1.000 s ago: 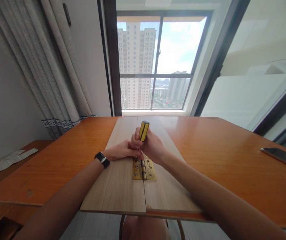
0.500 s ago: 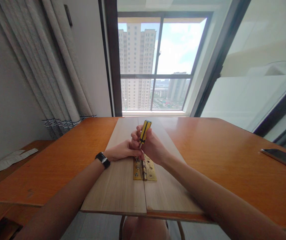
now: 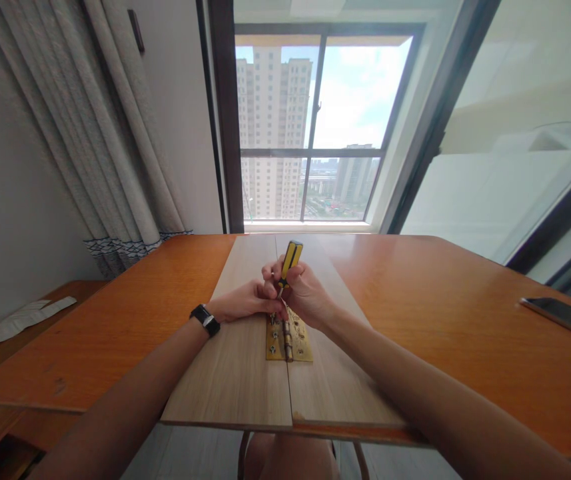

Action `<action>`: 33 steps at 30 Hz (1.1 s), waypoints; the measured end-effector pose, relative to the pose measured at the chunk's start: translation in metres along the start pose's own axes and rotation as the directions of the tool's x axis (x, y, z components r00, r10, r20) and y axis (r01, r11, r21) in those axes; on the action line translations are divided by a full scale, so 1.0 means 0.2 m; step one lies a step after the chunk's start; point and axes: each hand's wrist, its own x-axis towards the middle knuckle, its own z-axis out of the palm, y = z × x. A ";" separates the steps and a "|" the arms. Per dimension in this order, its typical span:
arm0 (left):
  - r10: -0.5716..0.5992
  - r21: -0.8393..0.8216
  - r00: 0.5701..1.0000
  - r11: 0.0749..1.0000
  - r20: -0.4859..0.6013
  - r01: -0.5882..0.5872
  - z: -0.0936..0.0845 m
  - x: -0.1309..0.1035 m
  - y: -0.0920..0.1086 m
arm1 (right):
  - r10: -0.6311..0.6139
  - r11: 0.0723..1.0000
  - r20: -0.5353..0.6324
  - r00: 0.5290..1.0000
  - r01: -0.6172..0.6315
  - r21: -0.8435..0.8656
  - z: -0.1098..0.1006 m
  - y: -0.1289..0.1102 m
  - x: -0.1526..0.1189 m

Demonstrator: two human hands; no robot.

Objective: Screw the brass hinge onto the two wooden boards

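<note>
My right hand is wrapped round the yellow-and-black handle of a screwdriver, which tilts slightly with its shaft pointing down. Close against it, my left hand has its fingers pinched together by the shaft, over the far part of a brass hinge. What those fingertips hold is hidden. The hinge lies across the seam between two pale wooden boards, the left board and the right board. Screws show in its left leaf; holes are visible in the right leaf.
Both boards rest on an orange-brown wooden table. A phone lies at the table's right side. Pale strips lie on a lower surface at far left, below a grey curtain. A window stands beyond the table.
The fingers of my right hand have shifted on the screwdriver handle, with the thumb now lower. My left hand and the hinge stay in place.
</note>
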 end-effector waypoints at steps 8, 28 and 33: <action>0.009 0.030 1.000 1.000 -0.004 -0.009 0.01 -0.01 0.01 | 0.080 0.997 0.047 0.996 -0.080 -0.007 0.02 -0.03 -0.01; -0.008 -0.001 1.000 1.000 -0.002 0.008 0.00 -0.01 0.01 | 0.132 0.991 0.044 0.990 -0.130 -0.040 0.02 -0.04 0.00; -0.013 0.011 1.000 1.000 -0.004 0.013 0.00 -0.01 0.01 | 0.135 0.991 -0.029 0.990 -0.134 0.029 0.04 -0.04 0.01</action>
